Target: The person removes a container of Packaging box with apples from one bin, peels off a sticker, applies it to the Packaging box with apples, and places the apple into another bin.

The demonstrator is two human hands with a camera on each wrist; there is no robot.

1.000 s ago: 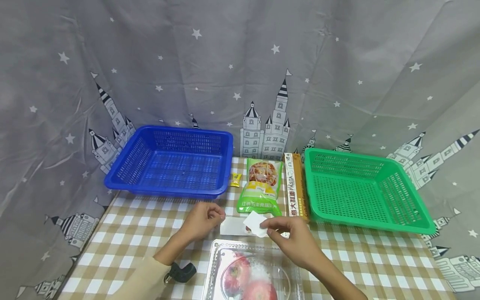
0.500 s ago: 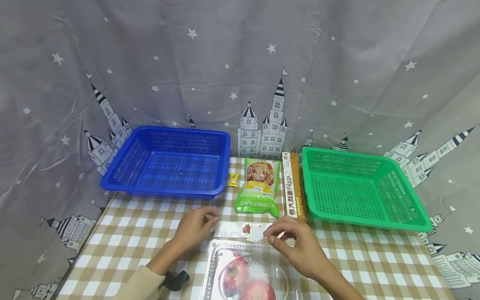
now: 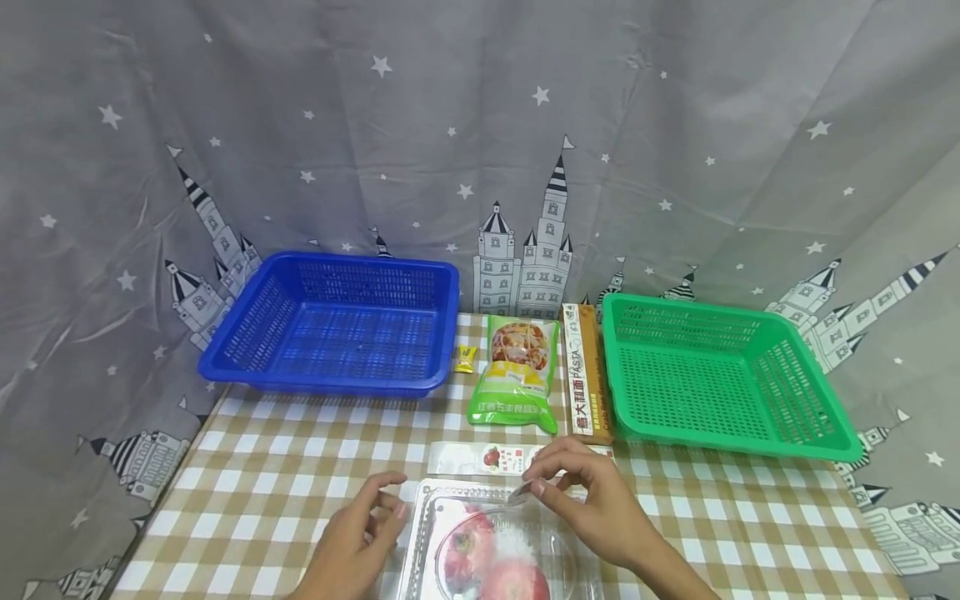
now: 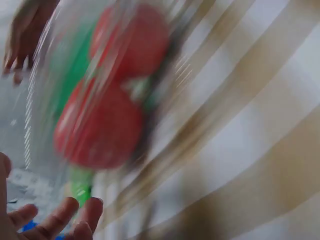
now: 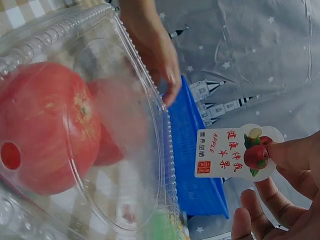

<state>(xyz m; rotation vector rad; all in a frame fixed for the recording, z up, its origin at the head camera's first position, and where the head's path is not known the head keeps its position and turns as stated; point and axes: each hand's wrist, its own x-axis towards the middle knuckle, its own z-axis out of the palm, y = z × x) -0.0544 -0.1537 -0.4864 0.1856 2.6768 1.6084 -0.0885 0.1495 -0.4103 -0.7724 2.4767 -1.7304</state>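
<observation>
Clear plastic forms the clamshell box point(image 3: 498, 542) at the near edge of the checked counter point(image 3: 285, 475), with two red apples point(image 3: 468, 550) inside. The right hand point(image 3: 592, 500) hovers over the box's far rim, its grip a tight pinch of thumb and fingers on a small apple sticker point(image 5: 235, 152); the right wrist view shows the sticker printed with "APPLE" and a picture of fruit, held clear of the lid. The left hand point(image 3: 360, 542) rests at the box's left edge with fingers loosely spread and relaxed, its grip slack and holding nothing; the left wrist view is too blurred to add more than red fruit behind plastic.

Just beyond the box lies a white backing strip point(image 3: 487, 458) flat on the counter. Further back, a green snack packet point(image 3: 517, 379) and a pasta box point(image 3: 585, 379) lie side by side between a blue basket point(image 3: 255, 333) and a green basket point(image 3: 817, 400), with a small yellow sweet point(image 3: 465, 359) beside the blue one.
</observation>
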